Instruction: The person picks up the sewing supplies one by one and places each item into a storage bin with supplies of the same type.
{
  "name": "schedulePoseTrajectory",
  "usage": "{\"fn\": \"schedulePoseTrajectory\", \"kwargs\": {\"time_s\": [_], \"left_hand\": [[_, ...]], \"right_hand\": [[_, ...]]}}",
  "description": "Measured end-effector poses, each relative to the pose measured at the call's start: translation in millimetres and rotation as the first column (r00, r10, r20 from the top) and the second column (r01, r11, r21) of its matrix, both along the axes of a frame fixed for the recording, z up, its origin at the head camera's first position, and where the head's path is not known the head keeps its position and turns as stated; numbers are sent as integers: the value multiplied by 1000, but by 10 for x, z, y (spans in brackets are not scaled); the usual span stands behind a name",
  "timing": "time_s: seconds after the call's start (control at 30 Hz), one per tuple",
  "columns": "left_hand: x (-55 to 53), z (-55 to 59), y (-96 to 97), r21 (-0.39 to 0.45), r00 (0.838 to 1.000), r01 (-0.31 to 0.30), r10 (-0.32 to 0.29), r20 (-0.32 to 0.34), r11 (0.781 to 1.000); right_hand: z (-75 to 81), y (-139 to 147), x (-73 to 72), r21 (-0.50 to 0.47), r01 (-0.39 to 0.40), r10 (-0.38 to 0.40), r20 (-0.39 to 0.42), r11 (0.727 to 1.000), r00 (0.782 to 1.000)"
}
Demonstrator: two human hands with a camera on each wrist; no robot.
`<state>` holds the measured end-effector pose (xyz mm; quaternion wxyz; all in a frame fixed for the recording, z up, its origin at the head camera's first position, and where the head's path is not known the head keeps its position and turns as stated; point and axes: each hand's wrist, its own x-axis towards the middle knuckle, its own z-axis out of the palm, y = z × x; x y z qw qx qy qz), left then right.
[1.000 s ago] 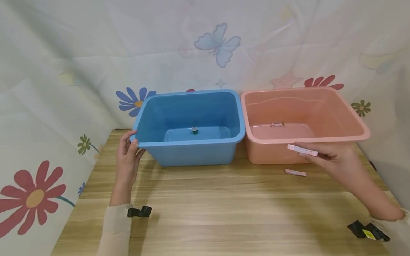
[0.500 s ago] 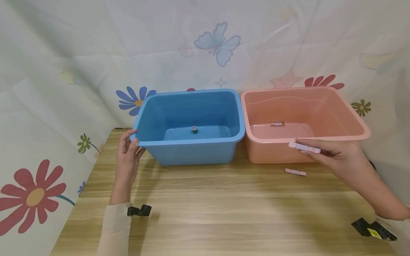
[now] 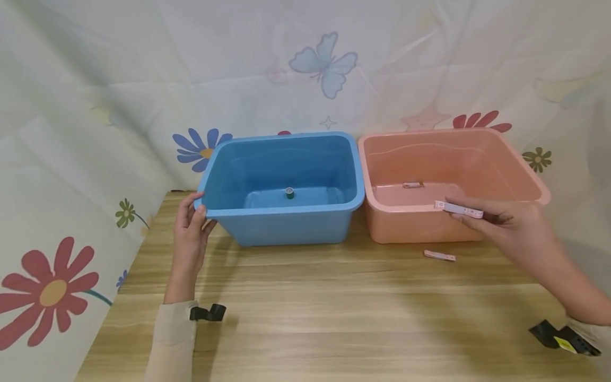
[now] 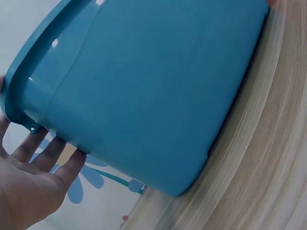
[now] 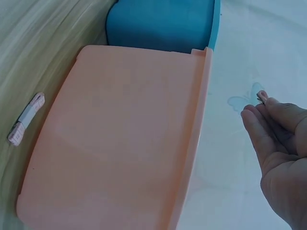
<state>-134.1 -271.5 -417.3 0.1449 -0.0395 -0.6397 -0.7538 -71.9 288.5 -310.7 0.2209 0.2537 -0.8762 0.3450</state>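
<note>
My left hand [image 3: 190, 233] holds the front left corner of a blue plastic tub [image 3: 281, 228]; in the left wrist view its fingers lie against the outer wall below the rim. My right hand [image 3: 513, 225] pinches a folded soft tape measure [image 3: 459, 209], pink and white with a pale band, in front of the pink tub's [image 3: 420, 228] near rim. A similar folded tape measure [image 3: 439, 255] lies on the table before that tub. Another banded bundle [image 3: 413, 185] rests inside it. In the blue tub stands a small green cylinder [image 3: 289, 193] with a pale top.
The two tubs stand side by side at the back of a wood-grain table [image 3: 305, 318]. Behind them hangs a pale curtain [image 3: 238, 69] printed with flowers and a butterfly. Black wrist mounts [image 3: 208, 312] sit on both sleeves.
My right hand has moved slightly up and to the right with the tape measure, nearing the pink tub's rim height. The left hand has stayed on the blue tub.
</note>
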Motion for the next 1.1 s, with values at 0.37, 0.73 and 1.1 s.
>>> {"fn": "schedulePoseTrajectory", "kwargs": {"time_s": [0.37, 0.73, 1.1], "left_hand": [[3, 9, -7, 6, 1000, 7, -7, 6, 1000], [7, 13, -10, 4, 1000, 0, -1, 7, 1000], [2, 10, -12, 15, 1000, 7, -7, 4, 1000]], "right_hand": [[127, -4, -93, 4, 78, -78, 110, 997, 991], [242, 27, -166, -37, 127, -107, 336, 991, 936], [360, 116, -321, -54, 167, -119, 497, 984, 860]]}}
